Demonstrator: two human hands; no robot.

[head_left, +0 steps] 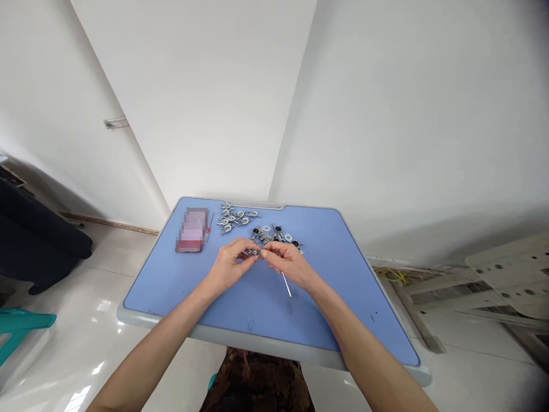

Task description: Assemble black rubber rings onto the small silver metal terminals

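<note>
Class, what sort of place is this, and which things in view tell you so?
Probably a simple indoor workspace: a blue-topped table stands by a pale wall, with small metal parts grouped on it.

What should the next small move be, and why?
Probably steady the small metal part with the left hand while the right hand nudges it slightly: both hands' fingertips meet there, and the visible end of the thin rod below the right hand points away, so fingertips seem better placed.
</note>
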